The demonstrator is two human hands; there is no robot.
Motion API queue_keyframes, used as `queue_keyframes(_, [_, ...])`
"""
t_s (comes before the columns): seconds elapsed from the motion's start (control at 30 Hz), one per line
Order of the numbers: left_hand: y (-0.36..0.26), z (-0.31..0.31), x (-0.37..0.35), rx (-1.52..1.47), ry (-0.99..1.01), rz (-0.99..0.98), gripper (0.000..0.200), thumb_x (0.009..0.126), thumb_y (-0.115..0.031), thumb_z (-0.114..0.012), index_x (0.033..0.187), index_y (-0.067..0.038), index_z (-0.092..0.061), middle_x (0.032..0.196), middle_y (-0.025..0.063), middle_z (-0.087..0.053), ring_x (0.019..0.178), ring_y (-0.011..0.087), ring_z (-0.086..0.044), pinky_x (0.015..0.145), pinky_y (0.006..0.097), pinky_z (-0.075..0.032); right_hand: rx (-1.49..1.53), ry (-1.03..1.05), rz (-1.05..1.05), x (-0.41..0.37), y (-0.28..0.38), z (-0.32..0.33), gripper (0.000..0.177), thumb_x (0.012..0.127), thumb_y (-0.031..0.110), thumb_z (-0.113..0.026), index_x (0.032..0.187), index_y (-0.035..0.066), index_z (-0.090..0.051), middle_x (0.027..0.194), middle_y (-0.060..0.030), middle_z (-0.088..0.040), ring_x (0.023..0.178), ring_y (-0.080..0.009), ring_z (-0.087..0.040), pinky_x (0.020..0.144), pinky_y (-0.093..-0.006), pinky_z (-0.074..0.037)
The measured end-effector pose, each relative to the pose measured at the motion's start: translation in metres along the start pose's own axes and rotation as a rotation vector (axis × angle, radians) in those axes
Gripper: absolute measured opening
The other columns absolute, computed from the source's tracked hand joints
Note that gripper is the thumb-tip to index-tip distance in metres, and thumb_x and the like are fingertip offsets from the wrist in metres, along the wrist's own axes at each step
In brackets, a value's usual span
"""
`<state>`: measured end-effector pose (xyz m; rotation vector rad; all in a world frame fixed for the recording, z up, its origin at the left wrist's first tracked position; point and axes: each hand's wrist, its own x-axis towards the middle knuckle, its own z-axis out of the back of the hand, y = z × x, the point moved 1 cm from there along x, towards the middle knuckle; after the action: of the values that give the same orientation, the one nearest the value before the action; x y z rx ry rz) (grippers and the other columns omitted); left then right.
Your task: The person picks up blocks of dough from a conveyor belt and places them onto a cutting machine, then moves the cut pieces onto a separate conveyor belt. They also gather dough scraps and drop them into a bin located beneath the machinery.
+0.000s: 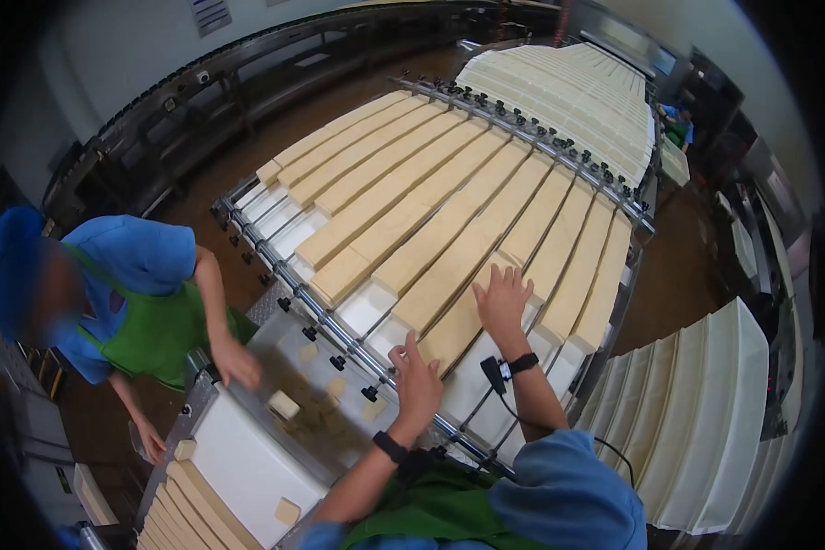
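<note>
Long cream-coloured strips of a firm, dough-like food (472,247) lie side by side on a white conveyor with metal divider rods between lanes. My right hand (504,307) rests on top of one strip, palm down with fingers spread. At the near end of a strip (458,335) is my left hand (417,380), its fingers apart and partly bent against the strip's end and side. The left fingertips are partly hidden. Neither hand is wrapped round anything.
A co-worker (137,293) stands at left, one hand over a tray with loose cut pieces (284,405). More strips (206,500) lie on a lower white belt (247,449). A metal rail with black knobs (312,335) crosses the near edge. White ribbed sheets (687,403) stand at right.
</note>
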<state>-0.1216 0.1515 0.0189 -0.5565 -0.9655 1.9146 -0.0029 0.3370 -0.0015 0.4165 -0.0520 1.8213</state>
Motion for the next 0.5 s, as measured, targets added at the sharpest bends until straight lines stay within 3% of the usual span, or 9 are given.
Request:
queue_keyframes(0.1, [0.013,-0.011,0.007,-0.152,-0.134,0.109,0.064,0.083,0.001,-0.063,0.141,-0.002,-0.034,0.126,0.0244,-0.038,0.106,0.0441,-0.052,0.093,0.0471,-0.044,0.041,0.041,0.103,-0.039,0.015,0.001,0.065,0.088,0.041,-0.064,0.138,0.004,-0.046,0.139,-0.026,-0.043,0.138,-0.0394,-0.032,0.108,-0.0634,-0.021])
queue_keyframes(0.23, [0.044,-0.02,0.005,-0.192,-0.168,-0.048,0.065,0.079,0.007,-0.056,0.14,-0.002,-0.037,0.124,0.0242,-0.041,0.112,0.0431,-0.048,0.097,0.0447,-0.042,0.348,0.322,0.334,-0.096,0.045,0.012,0.071,0.089,0.039,-0.063,0.146,0.007,-0.037,0.149,-0.0272,-0.03,0.143,-0.0413,-0.022,0.111,-0.0648,-0.014])
queue_keyframes(0.33, [0.045,-0.016,0.01,-0.257,-0.135,-0.014,0.065,0.074,0.01,-0.051,0.136,-0.006,-0.044,0.121,0.0232,-0.045,0.113,0.0419,-0.049,0.098,0.0434,-0.042,0.266,0.273,0.434,-0.108,0.048,0.007,0.073,0.089,0.039,-0.063,0.149,0.009,-0.033,0.151,-0.0258,-0.027,0.144,-0.0417,-0.019,0.112,-0.0649,-0.01])
queue_keyframes(0.43, [0.044,-0.006,0.009,-0.197,-0.09,0.023,0.063,0.073,0.01,-0.05,0.133,-0.009,-0.048,0.118,0.0213,-0.048,0.111,0.0404,-0.051,0.095,0.0434,-0.044,0.38,0.328,0.43,-0.101,0.034,-0.001,0.074,0.088,0.039,-0.062,0.149,0.009,-0.033,0.151,-0.0253,-0.028,0.144,-0.042,-0.019,0.113,-0.0635,-0.009])
queue_keyframes(0.5, [0.04,0.004,0.002,-0.176,-0.13,0.02,0.061,0.073,0.01,-0.048,0.131,-0.01,-0.051,0.113,0.0194,-0.051,0.106,0.0394,-0.055,0.091,0.0433,-0.047,0.409,0.052,0.413,-0.076,0.013,-0.005,0.067,0.084,0.029,-0.068,0.141,0.003,-0.042,0.143,-0.0261,-0.038,0.136,-0.0429,-0.031,0.112,-0.0571,-0.021])
